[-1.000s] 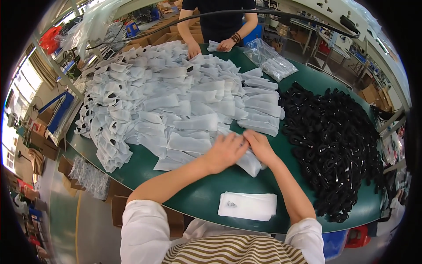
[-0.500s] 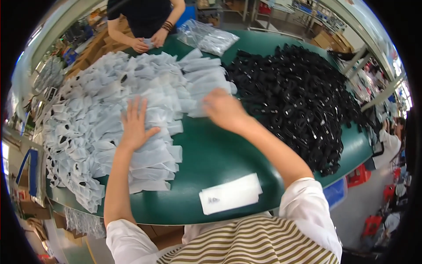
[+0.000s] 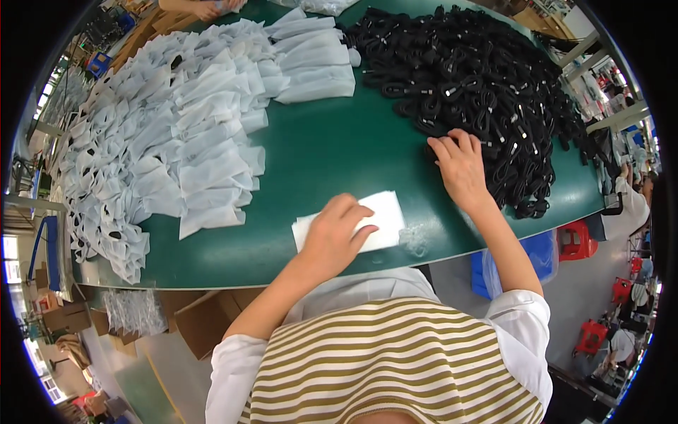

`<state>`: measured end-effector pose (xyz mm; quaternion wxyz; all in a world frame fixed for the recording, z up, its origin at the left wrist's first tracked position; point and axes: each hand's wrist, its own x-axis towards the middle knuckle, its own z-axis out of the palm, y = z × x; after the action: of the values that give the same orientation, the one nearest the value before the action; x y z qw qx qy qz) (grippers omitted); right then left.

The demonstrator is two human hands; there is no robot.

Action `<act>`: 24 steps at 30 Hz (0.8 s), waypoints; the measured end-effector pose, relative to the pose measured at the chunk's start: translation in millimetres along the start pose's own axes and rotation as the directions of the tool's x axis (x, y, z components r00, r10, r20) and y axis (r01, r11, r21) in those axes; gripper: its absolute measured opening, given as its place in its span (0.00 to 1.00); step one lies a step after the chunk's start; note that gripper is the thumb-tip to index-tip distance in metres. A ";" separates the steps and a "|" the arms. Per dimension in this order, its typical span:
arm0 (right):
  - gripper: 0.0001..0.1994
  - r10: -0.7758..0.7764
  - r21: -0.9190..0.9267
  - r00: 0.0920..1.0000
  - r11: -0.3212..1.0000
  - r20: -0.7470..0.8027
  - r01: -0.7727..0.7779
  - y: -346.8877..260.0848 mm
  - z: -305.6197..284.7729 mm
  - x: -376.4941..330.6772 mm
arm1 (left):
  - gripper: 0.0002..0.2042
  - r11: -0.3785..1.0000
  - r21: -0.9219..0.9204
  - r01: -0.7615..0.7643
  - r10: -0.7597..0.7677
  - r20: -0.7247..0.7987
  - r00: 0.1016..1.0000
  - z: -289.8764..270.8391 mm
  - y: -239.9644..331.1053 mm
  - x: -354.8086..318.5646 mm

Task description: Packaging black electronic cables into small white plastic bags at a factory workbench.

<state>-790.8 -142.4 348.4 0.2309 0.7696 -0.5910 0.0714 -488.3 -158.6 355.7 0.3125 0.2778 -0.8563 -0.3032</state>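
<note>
My left hand (image 3: 335, 234) lies over a small stack of flat white pouches (image 3: 385, 219) near the table's front edge. Its fingers are curled on the stack, thumb and forefinger at the top pouch. To the right, my right hand (image 3: 460, 169) bends its fingers over a coiled black cable (image 3: 431, 150) at the near-left rim of the big cable heap (image 3: 487, 99); the fingertips are partly hidden. A wide pile of filled whitish translucent pouches (image 3: 176, 120) spreads over the left side, dark contents peeking from some. A row of these pouches (image 3: 314, 60) lies at the far middle.
Green tabletop (image 3: 318, 155) shows between the piles. Across it, another person's hand (image 3: 206, 10) is at work beside a clear plastic bag (image 3: 325, 6). A blue bin (image 3: 487, 272) and red stool (image 3: 575, 240) stand beyond the right edge; an open carton (image 3: 205, 321) sits below the front.
My left hand has left the pouch pile and come down onto the white stack. My right hand has moved from the far pouch row to the cable heap. The view has tilted down.
</note>
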 end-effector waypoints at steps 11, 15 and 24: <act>0.07 0.803 0.980 0.565 -0.120 0.191 -0.160 -52.1 -44.8 -48.0 | 0.07 0.983 0.179 -0.033 0.034 -0.003 0.999 63.4 -2.3 -8.8; 0.12 0.758 0.935 0.546 -0.283 0.356 -0.215 -87.0 -44.4 -72.2 | 0.05 0.996 0.023 0.091 -0.090 -0.039 0.995 62.7 -2.5 -9.5; 0.14 0.634 0.851 0.628 -0.093 0.451 -0.518 -99.2 -35.3 -89.2 | 0.03 0.902 -0.320 0.289 -0.316 -0.037 0.948 55.3 1.9 -10.4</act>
<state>-717.5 -29.4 318.5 -0.3105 0.3992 -0.6727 0.5401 -521.1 -131.3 318.9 0.3385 0.3678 -0.7298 -0.4664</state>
